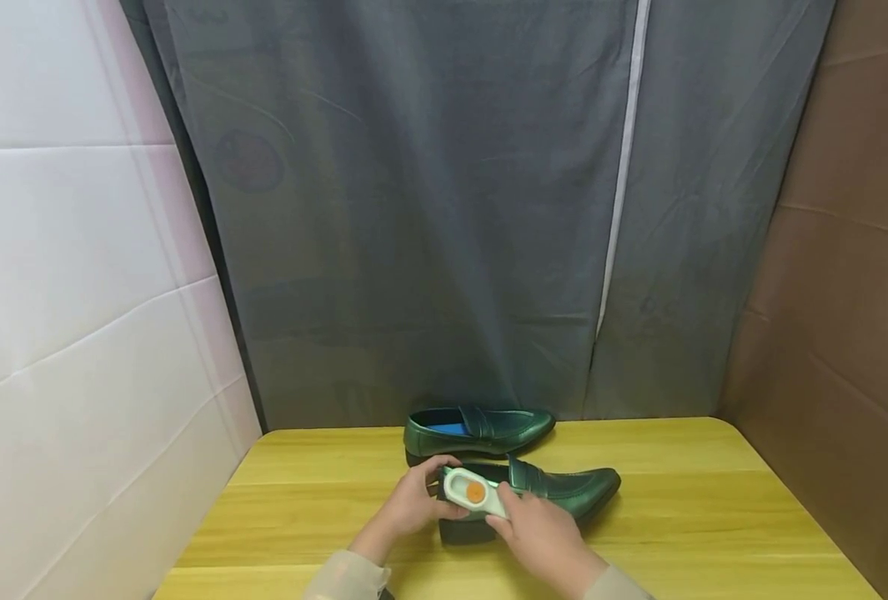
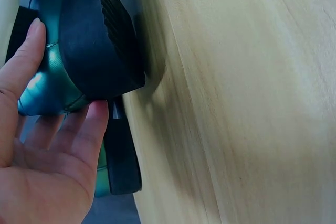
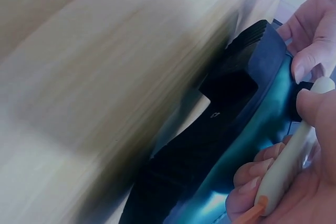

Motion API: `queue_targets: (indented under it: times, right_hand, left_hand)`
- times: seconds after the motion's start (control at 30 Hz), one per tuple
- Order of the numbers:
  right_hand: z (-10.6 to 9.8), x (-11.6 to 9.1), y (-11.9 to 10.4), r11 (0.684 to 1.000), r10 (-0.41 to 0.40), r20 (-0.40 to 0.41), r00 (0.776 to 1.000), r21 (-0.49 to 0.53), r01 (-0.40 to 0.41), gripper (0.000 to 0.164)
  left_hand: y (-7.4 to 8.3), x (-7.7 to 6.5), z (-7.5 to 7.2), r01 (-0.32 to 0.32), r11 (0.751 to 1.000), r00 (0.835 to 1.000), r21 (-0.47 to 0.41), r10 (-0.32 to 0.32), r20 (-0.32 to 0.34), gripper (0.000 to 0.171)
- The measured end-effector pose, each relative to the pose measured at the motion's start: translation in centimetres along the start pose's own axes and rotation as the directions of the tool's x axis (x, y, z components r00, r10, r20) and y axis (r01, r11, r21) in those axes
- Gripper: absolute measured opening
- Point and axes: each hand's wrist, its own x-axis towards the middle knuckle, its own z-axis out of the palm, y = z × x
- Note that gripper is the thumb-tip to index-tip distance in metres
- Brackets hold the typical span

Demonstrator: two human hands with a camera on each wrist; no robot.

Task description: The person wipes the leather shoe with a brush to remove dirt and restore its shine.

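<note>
A dark green loafer (image 1: 574, 492) is near the middle of the table, its toe pointing right. My left hand (image 1: 417, 500) grips it at the heel, thumb on one side and fingers on the other. In the right wrist view part of its black sole (image 3: 231, 95) shows, tilted towards the camera. My right hand (image 1: 541, 533) holds a white brush (image 1: 454, 483) with an oval head and an orange disc, over the shoe's heel end. A dark block (image 3: 303, 98) under the brush head lies against the shoe; its face is hidden.
A second green loafer (image 1: 514, 429) with a blue insole stands behind, close to the grey curtain (image 1: 413, 250). The yellow wood-grain table (image 1: 308, 492) is bounded by a white panel (image 1: 76, 275) on the left and a brown one (image 1: 849, 275) on the right.
</note>
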Motion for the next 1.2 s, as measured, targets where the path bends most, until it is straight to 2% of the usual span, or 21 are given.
queue_targets:
  times: [0.3, 0.8, 1.2]
  right_hand:
    - [0.1, -0.7, 1.0, 1.000, 0.010, -0.022, 1.000, 0.005, -0.010, 0.039]
    - [-0.1, -2.2, 2.7, 0.999, 0.010, -0.070, 0.997, 0.037, -0.007, 0.035]
    - [-0.4, -3.0, 4.2, 0.997, 0.018, -0.013, 1.000, 0.080, -0.017, 0.040]
  left_hand:
    - [-0.1, 0.2, -0.1, 0.012, 0.999, 1.000, -0.029, -0.012, -0.005, 0.066]
    - [-0.1, 0.0, 0.1, 0.043, 0.999, 0.999, 0.014, -0.043, -0.015, 0.068]
    - [0.2, -0.2, 0.0, 0.076, 0.997, 0.997, -0.001, -0.076, -0.009, 0.069]
